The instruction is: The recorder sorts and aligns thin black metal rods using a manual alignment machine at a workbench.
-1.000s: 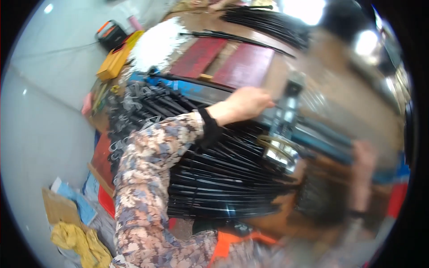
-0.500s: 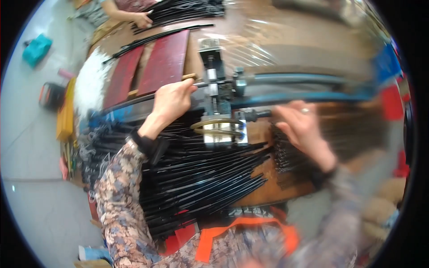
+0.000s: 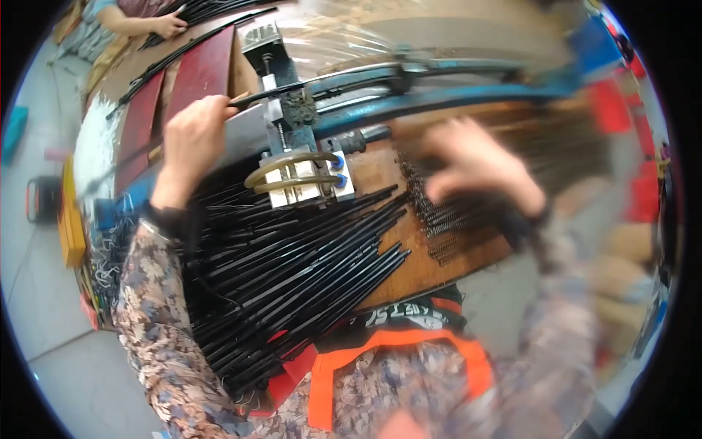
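My left hand (image 3: 191,139) is closed around a thin black rod (image 3: 274,93), which lies across a metal clamping fixture (image 3: 281,121). The rod runs to the right, along a blue bar (image 3: 358,113). To the right of the fixture, my right hand (image 3: 482,164) is blurred by motion, thumb and fingers apart, with nothing visible in it. It hovers over a pile of thin dark metal pieces (image 3: 457,216), too smeared to name exactly. Between that hand and the fixture, a dark cylindrical fitting (image 3: 358,139) sticks out, untouched.
Many black rods (image 3: 292,271) lie fanned below the fixture, close to my body. Yellowish hoses (image 3: 292,170) loop over its metal block. Dark red boards (image 3: 197,73) lie at the far left. Beyond them, another person's hand (image 3: 170,25) touches more black rods.
The view has swung, so the fixture and my left hand appear farther left and higher. My right hand has moved away from the cylindrical fitting. The left hand stays closed on the rod.
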Action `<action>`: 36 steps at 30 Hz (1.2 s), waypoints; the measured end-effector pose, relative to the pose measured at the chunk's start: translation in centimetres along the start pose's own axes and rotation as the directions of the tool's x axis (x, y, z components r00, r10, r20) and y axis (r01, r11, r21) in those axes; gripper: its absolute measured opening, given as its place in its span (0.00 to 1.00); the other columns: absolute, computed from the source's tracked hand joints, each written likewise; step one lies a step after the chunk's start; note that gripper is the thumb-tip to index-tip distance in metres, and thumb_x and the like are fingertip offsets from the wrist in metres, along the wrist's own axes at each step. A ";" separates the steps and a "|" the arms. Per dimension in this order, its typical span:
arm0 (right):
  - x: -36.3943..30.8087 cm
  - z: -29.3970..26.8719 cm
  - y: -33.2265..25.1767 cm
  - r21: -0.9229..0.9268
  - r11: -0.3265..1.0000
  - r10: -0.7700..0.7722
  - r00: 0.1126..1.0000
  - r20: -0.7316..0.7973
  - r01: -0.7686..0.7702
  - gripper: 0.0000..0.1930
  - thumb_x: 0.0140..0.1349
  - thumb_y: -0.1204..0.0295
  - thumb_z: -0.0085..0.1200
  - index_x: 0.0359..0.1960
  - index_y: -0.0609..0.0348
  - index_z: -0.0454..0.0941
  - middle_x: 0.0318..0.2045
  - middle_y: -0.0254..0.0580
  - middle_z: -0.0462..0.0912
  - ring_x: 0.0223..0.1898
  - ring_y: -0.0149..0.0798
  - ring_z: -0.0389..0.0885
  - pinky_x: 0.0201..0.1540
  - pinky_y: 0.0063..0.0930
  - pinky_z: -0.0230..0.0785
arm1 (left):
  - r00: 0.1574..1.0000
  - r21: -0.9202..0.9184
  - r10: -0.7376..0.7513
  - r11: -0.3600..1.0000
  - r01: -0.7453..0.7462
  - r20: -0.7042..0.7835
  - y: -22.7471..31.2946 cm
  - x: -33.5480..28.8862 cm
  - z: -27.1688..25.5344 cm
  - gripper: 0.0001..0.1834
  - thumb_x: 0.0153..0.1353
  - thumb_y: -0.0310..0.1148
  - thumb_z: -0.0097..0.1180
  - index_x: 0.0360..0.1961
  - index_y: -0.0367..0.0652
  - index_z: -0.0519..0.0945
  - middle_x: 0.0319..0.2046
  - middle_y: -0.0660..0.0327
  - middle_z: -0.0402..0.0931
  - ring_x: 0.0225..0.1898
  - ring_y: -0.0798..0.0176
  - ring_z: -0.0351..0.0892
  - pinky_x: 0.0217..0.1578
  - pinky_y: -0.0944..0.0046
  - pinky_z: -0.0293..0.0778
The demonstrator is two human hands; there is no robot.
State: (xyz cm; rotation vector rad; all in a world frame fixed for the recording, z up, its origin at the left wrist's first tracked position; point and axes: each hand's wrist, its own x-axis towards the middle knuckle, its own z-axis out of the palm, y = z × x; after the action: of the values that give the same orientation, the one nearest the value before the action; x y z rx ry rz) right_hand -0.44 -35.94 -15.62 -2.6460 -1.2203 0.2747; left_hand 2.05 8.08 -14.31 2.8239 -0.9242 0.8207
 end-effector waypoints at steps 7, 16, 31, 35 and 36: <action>-1.9 1.5 -1.2 0.425 0.905 0.028 0.999 -0.040 -0.009 0.19 0.52 0.60 0.71 0.34 0.59 0.76 0.31 0.44 0.75 0.35 0.47 0.76 0.37 0.39 0.70 | 0.976 0.413 -0.204 0.898 0.153 0.080 -6.9 -5.4 -3.4 0.11 0.64 0.39 0.57 0.46 0.54 0.84 0.36 0.62 0.79 0.47 0.59 0.77 0.44 0.48 0.67; -1.0 0.2 -1.8 0.316 0.946 0.113 0.988 -0.104 -0.075 0.12 0.63 0.67 0.60 0.40 0.63 0.84 0.32 0.46 0.80 0.37 0.46 0.79 0.43 0.37 0.72 | 0.830 -0.098 0.065 0.995 -0.013 0.554 17.2 -4.7 -8.0 0.04 0.51 0.30 0.58 0.26 0.42 0.81 0.29 0.57 0.77 0.35 0.57 0.80 0.34 0.60 0.77; -3.5 1.1 -4.0 0.160 0.977 0.159 0.982 -0.099 -0.142 0.14 0.62 0.60 0.63 0.43 0.53 0.88 0.32 0.44 0.86 0.35 0.44 0.85 0.39 0.38 0.77 | 0.893 0.045 0.101 0.990 -0.134 0.439 20.8 -4.2 -4.7 0.09 0.52 0.29 0.56 0.35 0.42 0.80 0.32 0.60 0.72 0.39 0.57 0.73 0.36 0.61 0.70; -4.7 1.7 -4.3 0.479 0.872 -0.015 0.984 -0.177 0.100 0.12 0.58 0.67 0.67 0.41 0.58 0.86 0.32 0.44 0.86 0.32 0.44 0.85 0.36 0.35 0.77 | 0.909 -0.190 0.066 0.982 0.015 0.412 20.4 -3.3 -6.5 0.22 0.48 0.23 0.56 0.49 0.38 0.76 0.32 0.57 0.72 0.33 0.56 0.76 0.31 0.58 0.76; -5.0 2.3 -4.5 0.497 0.860 -0.003 0.974 -0.225 0.118 0.12 0.58 0.67 0.67 0.40 0.58 0.86 0.31 0.44 0.86 0.31 0.44 0.85 0.35 0.35 0.76 | 0.916 -0.215 0.052 0.976 0.038 0.397 20.6 -3.0 -6.9 0.27 0.46 0.21 0.56 0.53 0.38 0.75 0.31 0.57 0.72 0.33 0.55 0.76 0.32 0.58 0.77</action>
State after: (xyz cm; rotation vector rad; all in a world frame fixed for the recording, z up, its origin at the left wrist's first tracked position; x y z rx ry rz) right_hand -7.47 -36.68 -16.25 -2.1123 -0.9906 0.2473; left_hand -14.86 -5.66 -12.09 2.8362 -0.9946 0.1169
